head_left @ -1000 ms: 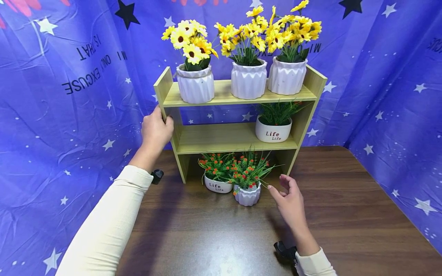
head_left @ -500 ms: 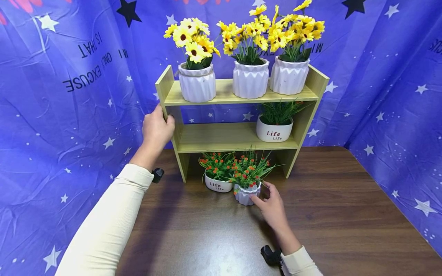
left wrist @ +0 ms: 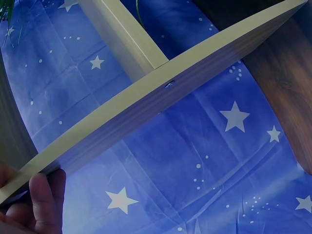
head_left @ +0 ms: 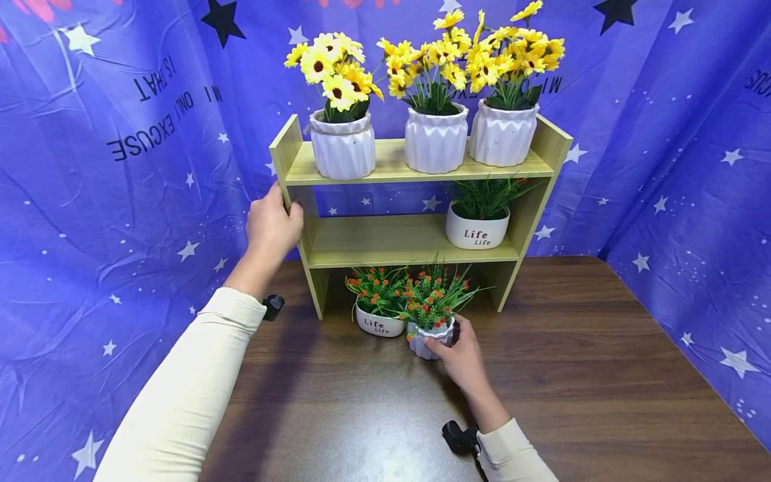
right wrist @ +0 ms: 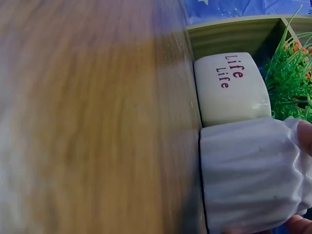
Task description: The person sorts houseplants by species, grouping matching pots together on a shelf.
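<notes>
My left hand [head_left: 274, 224] grips the left side panel of a light wooden shelf [head_left: 385, 237]. In the left wrist view, the fingers [left wrist: 43, 197] wrap the panel's edge. My right hand [head_left: 462, 358] holds a white fluted flower pot [head_left: 421, 344] with red-orange flowers, thumb in front and fingers at its right side. That pot stands upright on the table, in front of the bottom shelf opening. Right beside it on the left is an oval white "Life" pot [head_left: 379, 325] with similar flowers. The right wrist view shows the fluted pot [right wrist: 248, 175] against the "Life" pot [right wrist: 231, 90].
Three white fluted pots, with yellow flowers, line the top shelf: left [head_left: 343, 148], middle [head_left: 436, 142] and right [head_left: 502, 136]. Another "Life" pot [head_left: 477, 227] with green leaves sits at the middle shelf's right end. A brown wooden table [head_left: 608, 375] lies below; blue star-printed cloth [head_left: 181, 201] surrounds it.
My right hand has moved left from beside the fluted pot with red-orange flowers and taken hold of it. My left hand stays on the shelf panel.
</notes>
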`<move>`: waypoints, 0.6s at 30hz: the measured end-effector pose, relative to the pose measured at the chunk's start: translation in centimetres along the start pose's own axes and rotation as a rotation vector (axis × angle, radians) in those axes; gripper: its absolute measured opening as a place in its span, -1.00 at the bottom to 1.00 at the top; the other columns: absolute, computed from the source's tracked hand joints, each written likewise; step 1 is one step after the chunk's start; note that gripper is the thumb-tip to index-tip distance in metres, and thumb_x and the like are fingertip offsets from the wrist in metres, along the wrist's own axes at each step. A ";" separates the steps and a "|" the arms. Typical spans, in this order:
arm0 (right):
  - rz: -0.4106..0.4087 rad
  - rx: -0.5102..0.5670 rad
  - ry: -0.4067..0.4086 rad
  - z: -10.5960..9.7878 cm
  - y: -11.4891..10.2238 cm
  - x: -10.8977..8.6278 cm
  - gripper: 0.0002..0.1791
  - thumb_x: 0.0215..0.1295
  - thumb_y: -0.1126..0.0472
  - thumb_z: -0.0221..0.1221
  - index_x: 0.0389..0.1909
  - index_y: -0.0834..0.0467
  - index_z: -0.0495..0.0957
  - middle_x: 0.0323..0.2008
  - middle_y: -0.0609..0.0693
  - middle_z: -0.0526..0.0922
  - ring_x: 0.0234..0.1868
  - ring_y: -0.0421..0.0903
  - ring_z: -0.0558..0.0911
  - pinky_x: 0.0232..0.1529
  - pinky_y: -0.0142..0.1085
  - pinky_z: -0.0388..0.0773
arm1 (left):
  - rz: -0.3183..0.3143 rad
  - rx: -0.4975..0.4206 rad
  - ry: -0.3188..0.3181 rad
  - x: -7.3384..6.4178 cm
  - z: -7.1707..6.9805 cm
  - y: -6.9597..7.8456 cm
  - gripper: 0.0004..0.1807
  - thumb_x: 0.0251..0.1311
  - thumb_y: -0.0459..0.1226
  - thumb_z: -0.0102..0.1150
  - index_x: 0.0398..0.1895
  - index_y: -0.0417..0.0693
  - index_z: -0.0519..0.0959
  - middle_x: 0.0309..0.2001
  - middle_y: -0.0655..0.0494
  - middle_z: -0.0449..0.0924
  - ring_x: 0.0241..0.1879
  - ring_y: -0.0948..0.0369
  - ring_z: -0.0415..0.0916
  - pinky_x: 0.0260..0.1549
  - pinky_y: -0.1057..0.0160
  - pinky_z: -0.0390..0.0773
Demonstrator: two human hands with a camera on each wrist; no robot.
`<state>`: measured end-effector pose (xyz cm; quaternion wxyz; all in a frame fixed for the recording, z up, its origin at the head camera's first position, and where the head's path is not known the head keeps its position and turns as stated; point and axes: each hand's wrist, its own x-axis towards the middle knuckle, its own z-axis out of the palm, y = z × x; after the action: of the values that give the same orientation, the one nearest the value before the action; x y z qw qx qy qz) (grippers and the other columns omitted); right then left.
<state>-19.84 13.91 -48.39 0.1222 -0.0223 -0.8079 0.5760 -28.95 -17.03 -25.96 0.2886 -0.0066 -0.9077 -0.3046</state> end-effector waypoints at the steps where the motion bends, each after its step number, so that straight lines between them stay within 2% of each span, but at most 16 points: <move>1: 0.000 -0.003 0.000 0.1 0.1 0.1 -0.18 0.05 0.31 0.44 0.29 0.40 0.24 0.07 0.32 0.51 0.06 0.15 0.54 0.06 -0.06 0.46 | 0.002 0.002 0.000 0.0 0.0 0.0 -0.75 0.26 -0.27 -0.02 -0.08 -0.22 0.50 -0.18 -0.33 0.65 -0.11 -0.33 0.57 -0.25 -0.26 0.45; 10: -0.001 -0.093 0.042 0.9 0.2 0.1 -0.11 0.01 0.20 0.47 0.29 0.40 0.21 0.11 0.36 0.46 0.14 0.23 0.49 0.14 0.05 0.37 | 0.021 0.002 0.020 0.0 0.1 -0.1 -0.77 0.24 -0.28 -0.02 -0.12 -0.23 0.49 -0.20 -0.33 0.65 -0.14 -0.34 0.57 -0.27 -0.26 0.45; 18: 0.023 -0.069 0.038 0.8 0.0 0.2 -0.11 0.02 0.25 0.47 0.31 0.40 0.21 0.10 0.38 0.49 0.13 0.24 0.51 0.15 0.05 0.38 | 0.012 0.001 0.018 -0.1 0.1 -0.1 -0.78 0.24 -0.28 -0.03 -0.14 -0.22 0.49 -0.22 -0.32 0.65 -0.14 -0.34 0.58 -0.28 -0.27 0.45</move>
<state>-20.19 13.21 -48.60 0.1303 -0.0469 -0.8246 0.5485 -28.90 -17.08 -26.13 0.2986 -0.0093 -0.9052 -0.3023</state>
